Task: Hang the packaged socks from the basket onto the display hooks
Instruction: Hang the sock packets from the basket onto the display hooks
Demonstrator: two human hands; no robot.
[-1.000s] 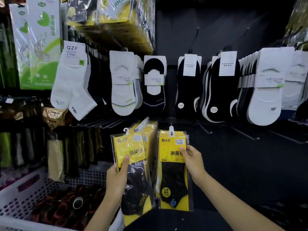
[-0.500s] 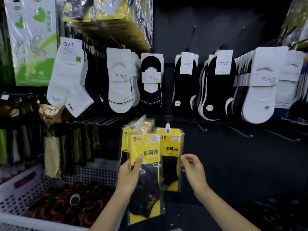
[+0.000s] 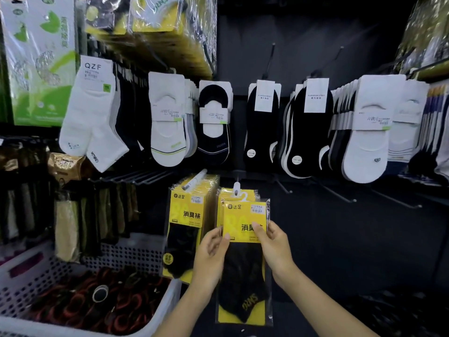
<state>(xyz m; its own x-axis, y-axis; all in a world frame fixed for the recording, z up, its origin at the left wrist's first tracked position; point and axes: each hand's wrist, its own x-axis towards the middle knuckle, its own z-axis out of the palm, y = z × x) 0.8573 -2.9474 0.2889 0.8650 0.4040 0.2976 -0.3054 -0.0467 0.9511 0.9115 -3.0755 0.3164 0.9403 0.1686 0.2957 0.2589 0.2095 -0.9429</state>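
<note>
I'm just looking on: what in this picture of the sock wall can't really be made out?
Head view only:
- Whether the held sock pack's hanger is on the display hook yet: too small.
- The packs behind it: the held pack covers them.
- Its printed title: partly under the right hand's thumb. The left hand covers its left edge.
- The basket's dark contents: blurred, cut off at the bottom edge.

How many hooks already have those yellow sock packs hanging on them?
2: one stack of yellow packs left of the hands, another right behind the held pack. Pack counts per hook are hidden.
</note>
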